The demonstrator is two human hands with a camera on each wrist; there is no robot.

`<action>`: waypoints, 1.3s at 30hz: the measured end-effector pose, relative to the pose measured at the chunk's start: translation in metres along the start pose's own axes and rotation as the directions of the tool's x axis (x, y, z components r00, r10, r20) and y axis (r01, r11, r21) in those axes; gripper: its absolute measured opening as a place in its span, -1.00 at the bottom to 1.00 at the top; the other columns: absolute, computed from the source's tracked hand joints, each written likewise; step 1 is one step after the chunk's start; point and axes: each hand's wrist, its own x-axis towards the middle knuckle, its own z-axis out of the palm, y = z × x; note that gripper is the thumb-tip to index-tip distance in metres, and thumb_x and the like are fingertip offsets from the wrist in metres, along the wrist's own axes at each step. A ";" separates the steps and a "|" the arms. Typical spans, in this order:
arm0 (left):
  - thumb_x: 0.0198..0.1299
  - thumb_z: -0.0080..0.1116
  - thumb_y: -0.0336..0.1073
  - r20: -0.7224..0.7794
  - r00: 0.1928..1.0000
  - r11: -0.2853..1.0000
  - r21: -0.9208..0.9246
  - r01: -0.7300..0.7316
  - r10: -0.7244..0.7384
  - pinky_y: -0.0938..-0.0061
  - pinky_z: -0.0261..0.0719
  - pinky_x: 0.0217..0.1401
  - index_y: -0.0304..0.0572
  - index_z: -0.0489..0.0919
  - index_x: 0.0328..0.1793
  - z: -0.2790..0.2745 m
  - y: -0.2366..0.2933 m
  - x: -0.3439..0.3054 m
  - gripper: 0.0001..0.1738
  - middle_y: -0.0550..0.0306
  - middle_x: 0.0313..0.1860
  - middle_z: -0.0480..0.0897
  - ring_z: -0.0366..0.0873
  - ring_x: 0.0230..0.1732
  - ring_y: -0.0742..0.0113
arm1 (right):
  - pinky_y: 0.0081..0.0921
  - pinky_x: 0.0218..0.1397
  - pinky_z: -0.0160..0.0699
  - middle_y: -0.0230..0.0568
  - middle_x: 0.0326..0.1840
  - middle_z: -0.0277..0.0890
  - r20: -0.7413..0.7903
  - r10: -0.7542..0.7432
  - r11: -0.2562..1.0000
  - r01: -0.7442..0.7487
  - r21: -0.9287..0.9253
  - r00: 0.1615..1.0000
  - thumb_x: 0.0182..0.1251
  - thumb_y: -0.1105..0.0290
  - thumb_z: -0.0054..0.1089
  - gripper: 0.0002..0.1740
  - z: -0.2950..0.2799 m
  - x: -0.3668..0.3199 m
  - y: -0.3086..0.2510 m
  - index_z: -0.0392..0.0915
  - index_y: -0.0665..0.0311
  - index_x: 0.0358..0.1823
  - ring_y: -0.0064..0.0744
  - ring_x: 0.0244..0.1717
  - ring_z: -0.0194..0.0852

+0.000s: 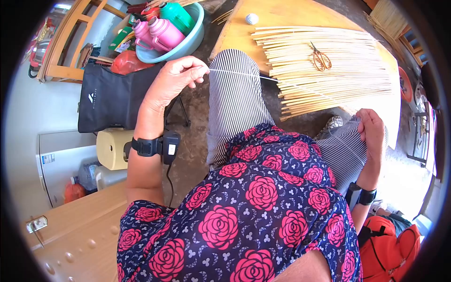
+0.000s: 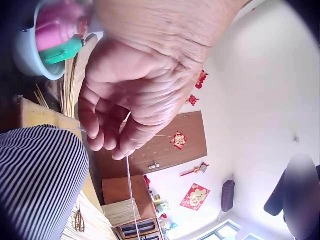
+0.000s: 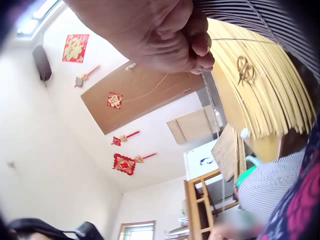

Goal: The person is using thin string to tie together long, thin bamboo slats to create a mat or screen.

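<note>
A thin white string runs taut from hand to hand above the knees. At its left end the left hand pinches it between thumb and fingertips; in the left wrist view the string leads down from the fingertips of the left hand. The right hand, beside the right knee, holds the other end with curled fingers, and the right wrist view shows the right hand with its fingers bent in. Beyond the string, a row of thin pale sticks lies on a wooden board, with scissors on top.
A white ball sits on the wooden board. To the left stand a blue basin with pink and green flasks, a black bag and a beige container. A red bag is at the lower right.
</note>
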 end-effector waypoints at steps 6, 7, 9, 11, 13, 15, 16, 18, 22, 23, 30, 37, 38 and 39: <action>0.07 0.26 -0.46 -0.101 0.816 0.740 0.495 -0.455 0.569 0.47 0.49 -0.22 -0.24 0.62 -0.25 0.053 0.038 0.005 -0.89 0.12 -0.36 0.52 0.51 -0.30 0.26 | -0.78 -0.44 0.35 -0.34 -0.13 0.58 -0.247 -0.391 0.919 0.361 -0.160 0.887 0.31 0.31 0.13 -0.72 0.021 0.015 -0.019 0.57 0.24 0.00 -0.73 -0.47 0.41; 0.02 0.27 -0.50 -0.083 0.753 0.671 0.526 -0.523 0.652 0.43 0.51 -0.20 -0.22 0.62 -0.26 0.068 0.043 0.008 -0.87 0.10 -0.35 0.52 0.52 -0.29 0.20 | -0.77 -0.40 0.38 -0.33 -0.04 0.58 -0.236 -0.404 0.910 0.414 -0.007 0.884 0.30 0.31 0.14 -0.69 0.024 0.013 -0.031 0.56 0.22 0.04 -0.71 -0.42 0.46; -0.10 0.28 -0.53 -0.007 0.618 0.514 0.562 -0.648 0.786 0.35 0.52 -0.17 -0.16 0.63 -0.26 0.095 0.052 0.013 -0.78 0.13 -0.31 0.51 0.52 -0.22 0.18 | -0.74 -0.39 0.41 -0.36 -0.02 0.58 0.095 -0.368 0.887 0.318 0.336 0.925 0.28 0.32 0.16 -0.64 0.039 -0.007 -0.065 0.52 0.20 0.10 -0.68 -0.40 0.50; -0.14 0.29 -0.49 0.039 0.505 0.405 0.547 -0.732 0.862 0.34 0.52 -0.17 -0.13 0.64 -0.29 0.118 0.052 0.022 -0.78 0.15 -0.31 0.51 0.52 -0.23 0.19 | -0.77 -0.41 0.39 -0.38 -0.05 0.58 0.336 -0.426 0.843 0.235 0.483 0.840 0.30 0.28 0.17 -0.58 0.067 -0.025 -0.088 0.46 0.25 0.15 -0.69 -0.37 0.51; -0.17 0.29 -0.47 0.057 0.460 0.355 0.555 -0.753 0.886 0.36 0.52 -0.17 -0.13 0.64 -0.29 0.134 0.050 0.026 -0.77 0.18 -0.31 0.51 0.51 -0.24 0.19 | -0.84 -0.48 0.34 -0.39 -0.23 0.59 0.507 -0.423 0.785 0.024 0.619 0.751 0.30 0.25 0.22 -0.57 0.088 -0.028 -0.091 0.45 0.29 0.12 -0.73 -0.46 0.46; -0.18 0.29 -0.47 0.069 0.433 0.310 0.598 -0.739 0.899 0.36 0.52 -0.16 -0.14 0.64 -0.29 0.143 0.051 0.027 -0.76 0.17 -0.31 0.51 0.51 -0.25 0.18 | -0.84 -0.52 0.33 -0.43 -0.37 0.55 0.570 -0.304 0.825 -0.088 0.558 0.763 0.28 0.26 0.26 -0.63 0.087 -0.023 -0.083 0.50 0.30 0.03 -0.75 -0.52 0.42; -0.19 0.30 -0.47 0.099 0.434 0.301 0.586 -0.753 0.895 0.35 0.52 -0.16 -0.16 0.63 -0.27 0.143 0.049 0.029 -0.74 0.17 -0.31 0.51 0.51 -0.24 0.18 | -0.84 -0.53 0.33 -0.44 -0.43 0.53 0.602 -0.247 0.839 -0.143 0.525 0.760 0.27 0.26 0.28 -0.66 0.088 -0.019 -0.080 0.52 0.30 -0.02 -0.75 -0.56 0.40; -0.20 0.30 -0.47 0.047 0.474 0.373 0.551 -0.747 0.879 0.34 0.51 -0.15 -0.16 0.62 -0.26 0.146 0.040 0.030 -0.73 0.17 -0.32 0.52 0.52 -0.23 0.18 | -0.84 -0.56 0.33 -0.48 -0.52 0.48 0.564 -0.242 0.851 -0.106 0.514 0.790 0.26 0.28 0.29 -0.74 0.087 -0.014 -0.074 0.55 0.29 -0.13 -0.76 -0.60 0.38; -0.13 0.31 -0.48 0.037 0.590 0.475 0.553 -0.685 0.807 0.34 0.52 -0.17 -0.15 0.61 -0.25 0.141 0.038 0.035 -0.75 0.16 -0.34 0.53 0.54 -0.24 0.19 | -0.83 -0.57 0.33 -0.50 -0.59 0.44 0.482 -0.247 0.875 -0.021 0.483 0.841 0.26 0.31 0.28 -0.83 0.084 -0.008 -0.063 0.60 0.28 -0.31 -0.78 -0.63 0.33; -0.10 0.31 -0.48 0.003 0.618 0.523 0.531 -0.667 0.786 0.36 0.52 -0.20 -0.16 0.61 -0.25 0.140 0.037 0.036 -0.78 0.15 -0.34 0.53 0.54 -0.26 0.20 | -0.83 -0.58 0.32 -0.50 -0.60 0.44 0.469 -0.250 0.876 -0.008 0.483 0.847 0.26 0.32 0.28 -0.83 0.083 -0.005 -0.059 0.60 0.28 -0.32 -0.78 -0.64 0.32; 0.25 0.16 -0.39 -0.152 0.891 0.894 0.213 -0.394 0.428 0.61 0.45 -0.29 -0.31 0.59 -0.19 0.138 0.010 0.058 -0.89 0.24 -0.33 0.56 0.49 -0.34 0.56 | -0.85 -0.65 0.20 -0.52 -0.63 0.41 0.430 -0.274 0.748 -0.090 0.657 0.860 0.24 0.38 0.27 -0.88 0.085 0.011 -0.030 0.59 0.29 -0.34 -0.80 -0.69 0.22; 0.32 0.09 -0.21 -0.152 0.988 0.899 -0.435 -0.048 -0.021 0.72 0.42 -0.37 -0.32 0.58 -0.11 0.156 0.002 0.065 -0.73 0.27 -0.42 0.55 0.44 -0.45 0.61 | -0.83 -0.65 0.18 -0.53 -0.62 0.40 0.355 -0.252 0.679 -0.097 0.727 0.900 0.27 0.39 0.24 -0.89 0.089 0.029 -0.007 0.57 0.27 -0.33 -0.80 -0.69 0.20; 0.34 0.06 -0.15 0.047 0.999 0.905 -0.424 0.036 -0.018 0.73 0.42 -0.39 -0.33 0.58 -0.09 0.162 0.001 0.066 -0.67 0.29 -0.43 0.54 0.44 -0.46 0.61 | -0.83 -0.64 0.19 -0.54 -0.62 0.40 0.328 -0.234 0.698 -0.077 0.712 0.915 0.27 0.37 0.23 -0.88 0.089 0.029 -0.008 0.57 0.27 -0.33 -0.80 -0.68 0.20; 0.34 0.06 -0.12 0.243 0.966 0.908 -0.380 0.175 -0.084 0.72 0.42 -0.40 -0.33 0.58 -0.04 0.168 0.006 0.064 -0.64 0.30 -0.41 0.55 0.44 -0.46 0.61 | -0.83 -0.63 0.20 -0.54 -0.61 0.40 0.301 -0.220 0.717 -0.056 0.695 0.928 0.28 0.35 0.23 -0.87 0.090 0.029 -0.009 0.57 0.26 -0.32 -0.80 -0.68 0.20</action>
